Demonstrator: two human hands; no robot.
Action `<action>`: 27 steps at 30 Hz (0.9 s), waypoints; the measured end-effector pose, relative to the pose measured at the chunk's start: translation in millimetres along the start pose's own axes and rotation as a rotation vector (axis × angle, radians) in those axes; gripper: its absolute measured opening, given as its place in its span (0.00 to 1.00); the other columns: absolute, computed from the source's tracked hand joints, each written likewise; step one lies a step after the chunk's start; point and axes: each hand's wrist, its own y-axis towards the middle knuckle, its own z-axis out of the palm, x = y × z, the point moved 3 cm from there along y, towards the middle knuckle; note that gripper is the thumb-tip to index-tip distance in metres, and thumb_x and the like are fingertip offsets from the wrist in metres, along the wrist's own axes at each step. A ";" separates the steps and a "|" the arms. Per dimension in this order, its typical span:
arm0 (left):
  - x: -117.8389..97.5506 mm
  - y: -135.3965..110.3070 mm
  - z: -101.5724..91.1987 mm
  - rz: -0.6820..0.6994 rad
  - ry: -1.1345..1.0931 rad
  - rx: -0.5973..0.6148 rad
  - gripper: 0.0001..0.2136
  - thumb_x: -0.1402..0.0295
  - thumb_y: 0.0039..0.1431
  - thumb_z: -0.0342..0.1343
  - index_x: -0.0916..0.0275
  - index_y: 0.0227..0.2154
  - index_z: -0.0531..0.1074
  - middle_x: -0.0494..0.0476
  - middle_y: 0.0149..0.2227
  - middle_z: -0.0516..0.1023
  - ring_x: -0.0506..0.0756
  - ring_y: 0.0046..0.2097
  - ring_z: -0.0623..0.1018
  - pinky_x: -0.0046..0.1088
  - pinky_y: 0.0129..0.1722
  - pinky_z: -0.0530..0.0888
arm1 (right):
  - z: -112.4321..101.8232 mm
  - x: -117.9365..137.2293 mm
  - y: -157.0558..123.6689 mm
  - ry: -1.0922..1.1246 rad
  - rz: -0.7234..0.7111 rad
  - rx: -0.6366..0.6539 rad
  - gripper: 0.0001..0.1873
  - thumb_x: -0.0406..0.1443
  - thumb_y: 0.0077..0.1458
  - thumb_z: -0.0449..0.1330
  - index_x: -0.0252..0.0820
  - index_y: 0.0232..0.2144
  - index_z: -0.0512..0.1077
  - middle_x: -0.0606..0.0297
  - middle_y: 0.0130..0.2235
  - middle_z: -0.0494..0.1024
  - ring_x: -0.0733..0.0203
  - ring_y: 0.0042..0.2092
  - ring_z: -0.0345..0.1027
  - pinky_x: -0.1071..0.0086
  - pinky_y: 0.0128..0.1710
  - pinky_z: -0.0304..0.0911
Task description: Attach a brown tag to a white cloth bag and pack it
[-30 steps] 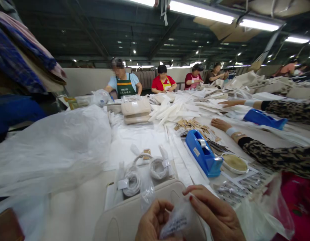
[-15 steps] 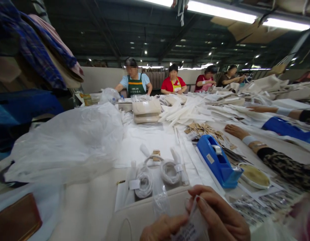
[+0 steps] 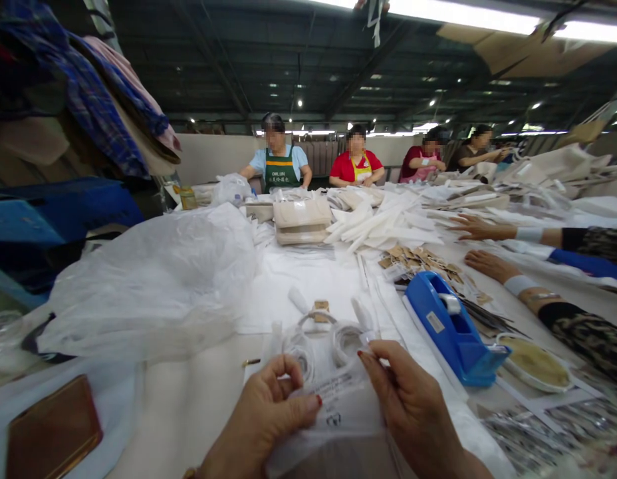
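Observation:
Between my hands is a clear plastic bag [image 3: 356, 409] with printed text and a small symbol. My left hand [image 3: 266, 416] pinches its left side between thumb and fingers. At its upper right corner, my right hand [image 3: 413, 399] grips the film with thumb and forefinger. Just beyond the bag lie coiled white cords [image 3: 344, 339], partly hidden by my hands and the film. A small brown tag [image 3: 321, 309] sits behind the coils. Under the bag a beige surface shows faintly, too covered to make out.
A blue tape dispenser [image 3: 445, 326] stands right of my right hand, beside a round dish [image 3: 535, 362]. Brown tags [image 3: 428, 263] lie behind it. A co-worker's hands [image 3: 493, 263] reach in from the right. Large plastic sheeting [image 3: 159, 279] fills the left; beige bags [image 3: 302, 219] are stacked ahead.
My hands have moved apart and up over the coiled cords, spreading the plastic bag between them. The co-worker's farther hand has shifted left. The view has turned slightly left.

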 end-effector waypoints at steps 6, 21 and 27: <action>-27.1 30.8 -22.8 0.193 0.738 -0.261 0.10 0.64 0.45 0.57 0.61 0.27 0.62 0.45 0.21 0.68 0.49 0.24 0.67 0.24 0.26 0.60 | 24.6 -24.3 22.5 -0.422 -0.200 -0.014 0.11 0.31 0.60 0.44 0.41 0.27 0.61 0.65 0.26 0.68 0.64 0.23 0.64 0.73 0.21 0.57; 34.6 31.7 20.4 1.351 1.879 -0.344 0.28 0.48 0.58 0.38 0.67 0.46 0.67 0.60 0.46 0.75 0.58 0.48 0.73 0.34 0.45 0.66 | 36.0 -37.8 18.0 -0.715 -0.212 0.214 0.12 0.21 0.48 0.46 0.40 0.26 0.64 0.63 0.27 0.69 0.63 0.21 0.63 0.72 0.19 0.50; 49.6 44.3 7.9 1.494 1.903 -0.406 0.26 0.51 0.60 0.36 0.66 0.43 0.71 0.58 0.43 0.78 0.57 0.46 0.74 0.38 0.60 0.48 | 46.8 -26.2 93.2 -0.542 0.047 0.441 0.12 0.33 0.59 0.47 0.38 0.41 0.68 0.55 0.42 0.72 0.56 0.42 0.67 0.65 0.42 0.59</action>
